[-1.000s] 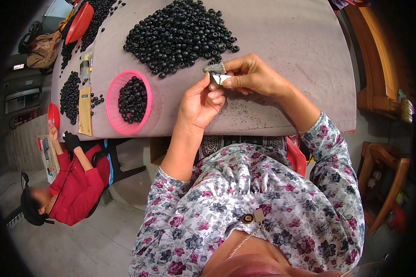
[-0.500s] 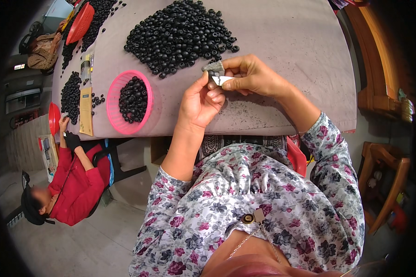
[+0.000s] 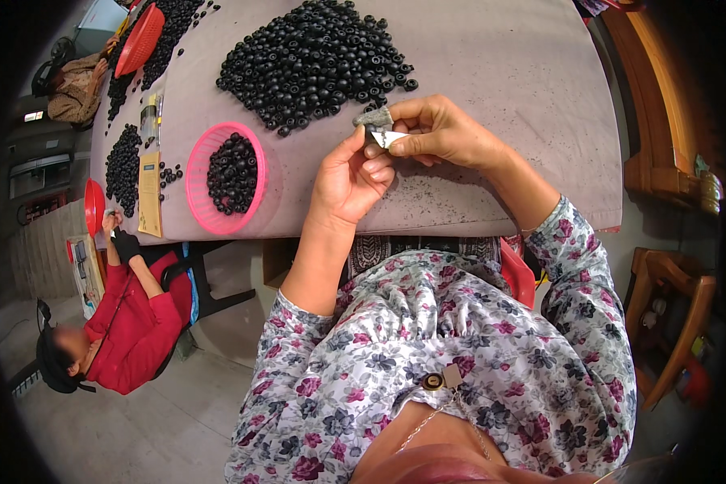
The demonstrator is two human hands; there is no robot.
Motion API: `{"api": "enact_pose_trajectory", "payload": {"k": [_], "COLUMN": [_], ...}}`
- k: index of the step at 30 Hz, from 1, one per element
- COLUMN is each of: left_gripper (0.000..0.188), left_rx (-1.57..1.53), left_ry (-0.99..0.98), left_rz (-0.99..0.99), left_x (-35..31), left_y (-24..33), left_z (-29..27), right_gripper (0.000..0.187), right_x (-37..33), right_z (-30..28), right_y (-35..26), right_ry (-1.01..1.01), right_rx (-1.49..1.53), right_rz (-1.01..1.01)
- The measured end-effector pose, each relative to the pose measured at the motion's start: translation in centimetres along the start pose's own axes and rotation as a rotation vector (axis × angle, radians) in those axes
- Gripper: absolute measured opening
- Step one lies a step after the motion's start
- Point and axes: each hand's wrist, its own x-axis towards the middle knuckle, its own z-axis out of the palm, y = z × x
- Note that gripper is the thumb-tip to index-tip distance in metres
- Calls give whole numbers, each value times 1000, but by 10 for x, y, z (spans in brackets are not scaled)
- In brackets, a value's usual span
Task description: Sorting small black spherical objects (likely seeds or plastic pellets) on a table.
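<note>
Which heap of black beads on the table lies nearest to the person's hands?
The large loose heap just above the hands; the pink basket's beads and the smaller far-left heaps lie farther away.

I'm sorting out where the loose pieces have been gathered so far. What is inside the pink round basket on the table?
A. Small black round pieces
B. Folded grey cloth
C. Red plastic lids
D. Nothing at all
A: the pink basket holds a heap of small black round pieces, the same kind as the big pile spread on the grey table beyond the hands.
</note>
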Motion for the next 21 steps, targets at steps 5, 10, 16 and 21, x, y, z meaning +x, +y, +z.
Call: {"api": "enact_pose_trajectory", "payload": {"k": [5, 10, 16, 21], "left_gripper": [22, 20, 26, 28], "left_rx": [-11, -19, 0, -7], "left_ry": [16, 25, 17, 15], "left_rz": [6, 11, 5, 4], "left_x": [-3, -2, -3, -1], "left_y": [-6, -6, -6, -5], "left_z": [0, 0, 2, 1], "right_gripper": [32, 33, 30, 30], "right_x": [-7, -7, -7, -4], "right_z": [1, 2, 2, -1], "right_y": [3, 1, 0, 2], "right_ry": [-5, 4, 15, -12], "right_rx": [-27, -46, -25, -16], "right_rz": [30, 35, 33, 30]}}
